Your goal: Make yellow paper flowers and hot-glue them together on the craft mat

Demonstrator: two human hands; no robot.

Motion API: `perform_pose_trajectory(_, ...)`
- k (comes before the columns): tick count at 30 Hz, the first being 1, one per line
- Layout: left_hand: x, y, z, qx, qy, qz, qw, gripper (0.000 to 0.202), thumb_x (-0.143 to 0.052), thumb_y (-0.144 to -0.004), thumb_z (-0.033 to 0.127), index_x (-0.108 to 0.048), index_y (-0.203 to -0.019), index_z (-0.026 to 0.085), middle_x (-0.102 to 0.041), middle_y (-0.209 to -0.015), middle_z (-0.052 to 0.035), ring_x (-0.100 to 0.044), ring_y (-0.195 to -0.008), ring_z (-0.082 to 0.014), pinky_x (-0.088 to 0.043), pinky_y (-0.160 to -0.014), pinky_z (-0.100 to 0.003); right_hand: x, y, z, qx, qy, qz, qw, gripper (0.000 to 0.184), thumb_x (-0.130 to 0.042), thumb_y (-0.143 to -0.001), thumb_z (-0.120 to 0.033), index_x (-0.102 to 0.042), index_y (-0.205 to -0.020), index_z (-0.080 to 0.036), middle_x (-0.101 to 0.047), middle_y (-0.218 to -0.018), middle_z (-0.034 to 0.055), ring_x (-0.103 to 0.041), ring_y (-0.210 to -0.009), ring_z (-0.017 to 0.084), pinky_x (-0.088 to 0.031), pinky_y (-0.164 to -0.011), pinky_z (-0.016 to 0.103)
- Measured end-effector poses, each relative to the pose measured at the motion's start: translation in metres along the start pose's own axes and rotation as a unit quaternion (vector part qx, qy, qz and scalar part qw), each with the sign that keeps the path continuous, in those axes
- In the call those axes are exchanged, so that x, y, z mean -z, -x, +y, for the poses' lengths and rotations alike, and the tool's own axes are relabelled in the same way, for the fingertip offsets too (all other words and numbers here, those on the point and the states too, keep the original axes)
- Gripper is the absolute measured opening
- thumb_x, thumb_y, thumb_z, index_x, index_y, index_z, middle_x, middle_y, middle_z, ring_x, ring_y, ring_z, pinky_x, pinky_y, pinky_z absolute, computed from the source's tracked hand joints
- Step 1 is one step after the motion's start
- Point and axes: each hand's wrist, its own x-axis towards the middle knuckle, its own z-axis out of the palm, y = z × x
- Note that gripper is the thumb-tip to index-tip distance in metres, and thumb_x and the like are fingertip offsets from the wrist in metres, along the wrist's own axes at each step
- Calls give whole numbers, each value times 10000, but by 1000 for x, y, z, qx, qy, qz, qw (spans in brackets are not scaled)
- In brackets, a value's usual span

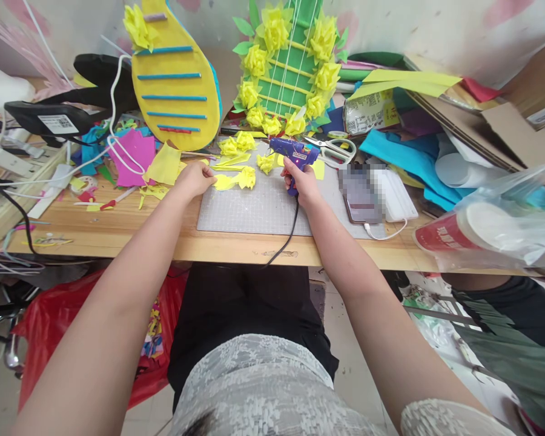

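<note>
My right hand [302, 184] is wrapped tight around the grip of the purple-blue plastic hot glue gun [295, 154], nozzle pointing left, low over the far edge of the grey gridded cutting mat [254, 212]. Its black cord [287, 239] runs back over the mat and drops off the near edge of the wooden counter [118, 224].

My left hand [194, 180] sits at the mat's left edge, fingers curled in, touching a flat yellow paper petal piece [224, 181]. I can't tell whether they pinch it. Just beside that lies a ruffled yellow paper flower [246, 177], between my two hands.

Right of the gun, the white-handled scissors [333, 148] lie near a phone [361, 197] on its white cable. Behind stand a green guitar-shaped craft ringed with yellow flowers [295, 66] and a yellow foam paddle shape with blue stripes [175, 91].
</note>
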Motion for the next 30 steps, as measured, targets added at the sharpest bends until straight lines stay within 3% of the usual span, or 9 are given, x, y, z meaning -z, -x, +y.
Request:
perform_pose_trajectory(7,-2,0,0,-18,-5,10,1000,168,-658,-653,234,-597,-802,184,-635,-850,-30,-576,-809,-181,-441,-782,-304,2,-3,3,8,-3,-3,1000,407,-704,-660,-539,-502,-646,-186,-543,-573,-54,-399,-409,23,-343,-378,183)
perform_pose_trajectory(11,-2,1,5,2,-2,-3,1000,120,-642,-664,213,-596,-764,165,-633,-822,-31,-568,-774,-166,-438,-761,-295,3,-5,5,17,-4,-4,1000,401,-699,-665,-542,-512,-645,-188,-555,-579,-48,-406,-414,28,-342,-380,188)
perform_pose_trajectory(18,-2,1,2,-17,10,42,999,106,-652,-675,206,-589,-750,165,-627,-788,-22,-549,-731,-155,-430,-733,-289,2,-3,1,8,15,5,1000,417,-684,-672,-560,-504,-645,-185,-555,-590,-46,-402,-423,20,-356,-395,177)
perform_pose_trajectory(24,-2,-4,-6,-17,50,40,998,152,-668,-689,252,-659,-797,146,-666,-809,-43,-571,-715,-156,-437,-707,-287,2,-3,2,15,5,-1,1000,429,-697,-653,-568,-506,-636,-184,-551,-581,-45,-396,-418,20,-352,-384,177)
perform_pose_trajectory(30,4,-1,-1,3,22,42,999,260,-650,-710,334,-722,-880,152,-709,-877,-62,-620,-802,-198,-458,-767,-307,2,-4,2,11,0,6,1000,433,-711,-629,-569,-510,-638,-185,-545,-575,-48,-396,-418,20,-346,-375,177)
